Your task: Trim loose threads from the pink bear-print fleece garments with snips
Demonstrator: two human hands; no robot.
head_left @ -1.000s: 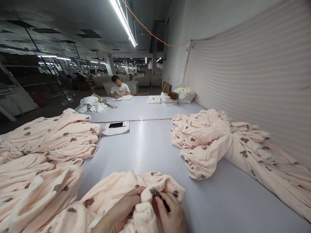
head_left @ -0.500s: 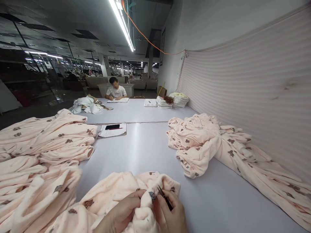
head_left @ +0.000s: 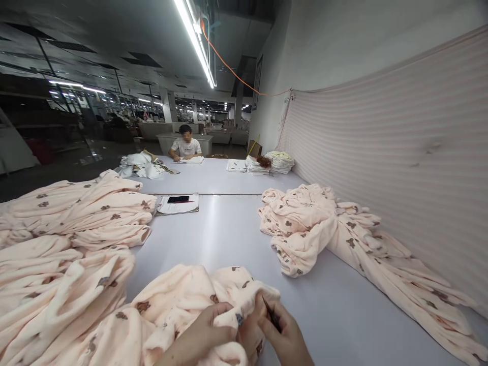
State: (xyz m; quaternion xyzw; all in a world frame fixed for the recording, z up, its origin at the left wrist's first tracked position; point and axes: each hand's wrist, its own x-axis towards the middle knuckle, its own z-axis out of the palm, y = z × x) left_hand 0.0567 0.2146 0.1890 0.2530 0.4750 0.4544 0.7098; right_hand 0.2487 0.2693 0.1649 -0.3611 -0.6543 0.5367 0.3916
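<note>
A fleecy pale pink garment point(head_left: 179, 290) with small brown bear prints lies bunched at the table's near edge. My left hand point(head_left: 209, 328) is closed on a fold of it, thumb on top. Just to the right, my right hand point(head_left: 284, 328) is closed around small dark thread snips point(head_left: 272, 315). Their pointed tip is up against the raised edge of the cloth. The fingers of my right hand partly hide the snips' handles.
Pink garments are heaped at left point(head_left: 76, 218) and right point(head_left: 305, 213). A clipboard point(head_left: 178, 207) with a phone point(head_left: 178, 199) lies ahead. Across the table sits a person point(head_left: 186, 145) beside white cloth point(head_left: 141, 165); folded stacks point(head_left: 280, 161) stand at the back right.
My right hand with the snips has moved slightly right, away from my left hand. The fold between the hands has shifted and spread. The view has tilted a little.
</note>
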